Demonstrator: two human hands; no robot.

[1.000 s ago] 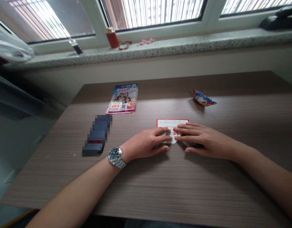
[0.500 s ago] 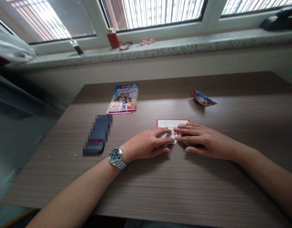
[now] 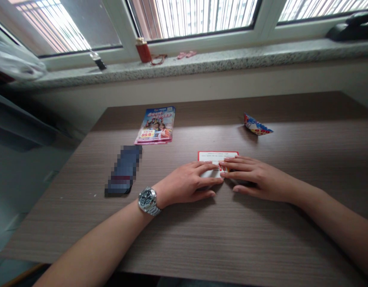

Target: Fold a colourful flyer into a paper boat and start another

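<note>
A white sheet of paper with a red border (image 3: pixel 216 155) lies folded on the table in front of me, with red print near its middle. My left hand (image 3: pixel 193 181), a watch (image 3: pixel 148 200) on its wrist, rests on the left part of the paper with fingers stretched out. From the other side my right hand (image 3: pixel 256 176) lies flat over the right part, fingers straight and its thumb on the tabletop. The fingertips of both hands nearly meet at the lower edge. Much of the paper is hidden under the fingers.
A folded colourful paper piece (image 3: pixel 256 125) stands at the back right of the wooden table (image 3: pixel 184 247). Printed flyers (image 3: pixel 157 124) are stacked at the back left, above a blurred dark phone (image 3: pixel 122 170). On the stone sill (image 3: pixel 226 59) is a red container (image 3: pixel 143 51).
My left fingers have slid slightly right and down along the paper's lower edge, and a small white corner there no longer shows. The right hand stays in place.
</note>
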